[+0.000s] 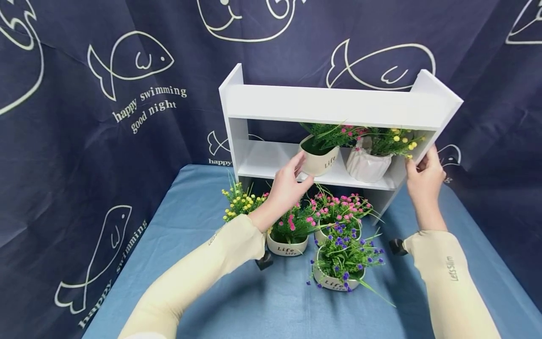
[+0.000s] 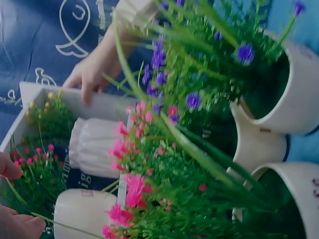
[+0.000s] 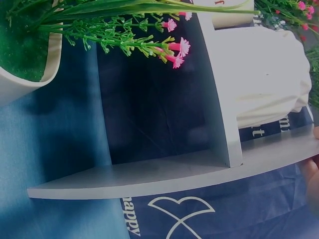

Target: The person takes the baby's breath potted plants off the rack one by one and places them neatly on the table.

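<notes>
My left hand (image 1: 290,183) is at the left and front of a cream oval pot (image 1: 319,162) lettered "Life", which stands on the middle board with green leaves and pink flowers. Its thumb and fingers are spread apart, fingertips right at the pot's side. In the left wrist view, its fingers (image 2: 9,167) show at the left edge. My right hand (image 1: 426,181) grips the right side panel of the white shelf (image 1: 330,103), thumb on the inner side. Beside the oval pot sits a white ribbed pot (image 1: 369,165) with yellow flowers.
Before the shelf, on the blue cloth (image 1: 271,301), stand a pot with purple flowers (image 1: 338,278), a "Life" pot (image 1: 288,247) with pink flowers, and another pink-flowered plant (image 1: 340,207) behind. Yellow flowers (image 1: 241,202) show at the left. A dark fish-print curtain (image 1: 139,141) hangs behind.
</notes>
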A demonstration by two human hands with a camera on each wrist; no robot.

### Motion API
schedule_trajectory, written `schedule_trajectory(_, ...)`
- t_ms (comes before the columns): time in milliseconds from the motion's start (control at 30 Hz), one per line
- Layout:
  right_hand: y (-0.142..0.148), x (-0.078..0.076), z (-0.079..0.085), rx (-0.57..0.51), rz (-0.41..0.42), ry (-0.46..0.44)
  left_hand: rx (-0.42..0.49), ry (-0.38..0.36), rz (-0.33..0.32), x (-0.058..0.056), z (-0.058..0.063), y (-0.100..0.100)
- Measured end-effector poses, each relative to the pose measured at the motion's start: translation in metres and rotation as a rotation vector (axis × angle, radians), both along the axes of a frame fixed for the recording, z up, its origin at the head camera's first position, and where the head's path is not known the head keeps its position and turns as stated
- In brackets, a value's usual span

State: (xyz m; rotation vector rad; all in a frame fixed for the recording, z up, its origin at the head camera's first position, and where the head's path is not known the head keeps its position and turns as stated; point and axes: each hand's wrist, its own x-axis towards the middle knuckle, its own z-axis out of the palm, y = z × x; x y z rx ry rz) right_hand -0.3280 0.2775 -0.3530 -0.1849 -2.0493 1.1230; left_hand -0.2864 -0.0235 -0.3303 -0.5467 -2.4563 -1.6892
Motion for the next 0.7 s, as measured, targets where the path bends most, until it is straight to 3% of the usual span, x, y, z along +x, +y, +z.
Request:
schedule_trajectory(267, 0.0, 0.0, -0.001, -0.006, -0.002, -0.007, -0.003, -0.1, 0.097, -0.021, 0.009, 0.009)
schedule_trajectory(500, 0.0, 0.0, -0.002, -0.007, 0.011, -0.004, -0.124, -0.118, 0.223, -0.033, 0.012, 0.015)
schedule_trajectory(700, 0.0, -0.001, -0.001, -0.011, 0.008, -0.006, -0.125, -0.142, 0.27, -0.043, 0.01, 0.024)
